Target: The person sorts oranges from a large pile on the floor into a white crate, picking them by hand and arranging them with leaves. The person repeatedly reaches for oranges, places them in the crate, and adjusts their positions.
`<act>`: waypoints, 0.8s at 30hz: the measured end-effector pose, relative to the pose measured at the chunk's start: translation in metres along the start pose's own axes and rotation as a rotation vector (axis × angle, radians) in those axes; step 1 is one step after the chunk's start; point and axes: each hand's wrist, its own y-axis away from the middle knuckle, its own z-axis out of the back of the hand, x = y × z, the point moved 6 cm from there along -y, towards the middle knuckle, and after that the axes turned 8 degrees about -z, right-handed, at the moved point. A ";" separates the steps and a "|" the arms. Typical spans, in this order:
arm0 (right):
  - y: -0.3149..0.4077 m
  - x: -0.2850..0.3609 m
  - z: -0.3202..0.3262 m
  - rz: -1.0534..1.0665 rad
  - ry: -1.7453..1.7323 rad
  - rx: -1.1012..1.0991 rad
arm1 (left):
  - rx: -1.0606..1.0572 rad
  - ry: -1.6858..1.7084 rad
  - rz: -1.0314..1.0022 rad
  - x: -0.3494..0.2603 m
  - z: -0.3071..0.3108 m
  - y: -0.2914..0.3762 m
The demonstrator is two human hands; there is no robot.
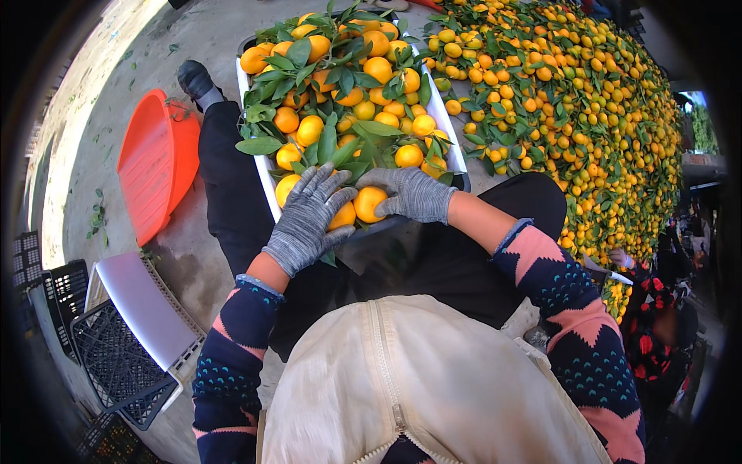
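Note:
A white-lined crate full of leafy mandarins stands between my legs. At its near edge my left hand, in a grey knitted glove, has its thumb and forefinger around one mandarin. The other fingers of that hand stretch over the fruit and leaves. Just beside it, my right hand, gloved alike, curls its fingers and thumb around another mandarin. Both fruits lie at the near rim, nearly touching. Green leaves cover part of the fruit behind my fingers.
A large heap of mandarins spreads on the floor at right. On the left are a red plastic scoop, a pale-seated stool and black plastic crates. Another person's gloved hand is by the heap.

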 end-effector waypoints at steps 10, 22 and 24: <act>0.001 0.044 0.089 0.107 0.295 -0.340 | 0.115 -0.128 0.010 -0.008 0.002 -0.006; -0.088 0.048 0.176 -0.117 0.697 -0.592 | 0.070 -0.138 -0.007 -0.009 0.002 -0.006; -0.063 0.059 0.180 -0.002 0.623 -0.633 | 0.046 -0.129 -0.008 -0.008 0.001 -0.004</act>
